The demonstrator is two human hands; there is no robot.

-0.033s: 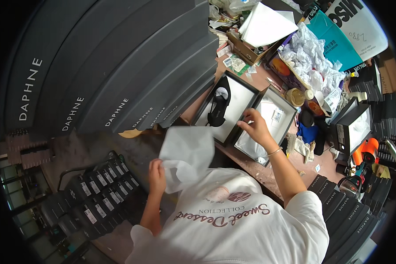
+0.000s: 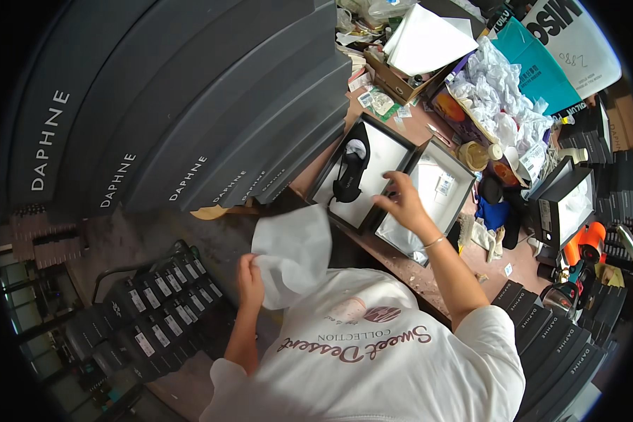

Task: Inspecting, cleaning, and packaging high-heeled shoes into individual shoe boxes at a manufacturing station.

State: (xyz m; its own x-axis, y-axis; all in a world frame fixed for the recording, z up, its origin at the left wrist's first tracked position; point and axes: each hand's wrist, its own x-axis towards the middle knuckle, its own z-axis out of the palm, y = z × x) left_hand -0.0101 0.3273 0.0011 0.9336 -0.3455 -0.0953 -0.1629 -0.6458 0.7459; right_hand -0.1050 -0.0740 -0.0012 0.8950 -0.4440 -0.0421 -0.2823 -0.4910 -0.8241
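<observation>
The left hand (image 2: 249, 281) is pinching one translucent white sheet (image 2: 292, 246) by its near edge, fingers closing together on it, and the sheet is hanging in front of the shirt, left of the table (image 2: 395, 266). The right hand (image 2: 404, 204) is holding nothing visible, its thumb and fingers standing apart above the adjoining walls of two open box halves; whether it is touching either, I cannot tell. One black shoe (image 2: 348, 177) is lying in the left box half (image 2: 388, 151), with one pale wad (image 2: 356, 147) filling its front. The right box half (image 2: 456, 193) is holding white paper (image 2: 403, 233) and one label (image 2: 444, 184). One bangle (image 2: 435, 243) is circling the right wrist. Beyond, one carton (image 2: 449, 107) is overflowing with crumpled white paper (image 2: 496, 84).
</observation>
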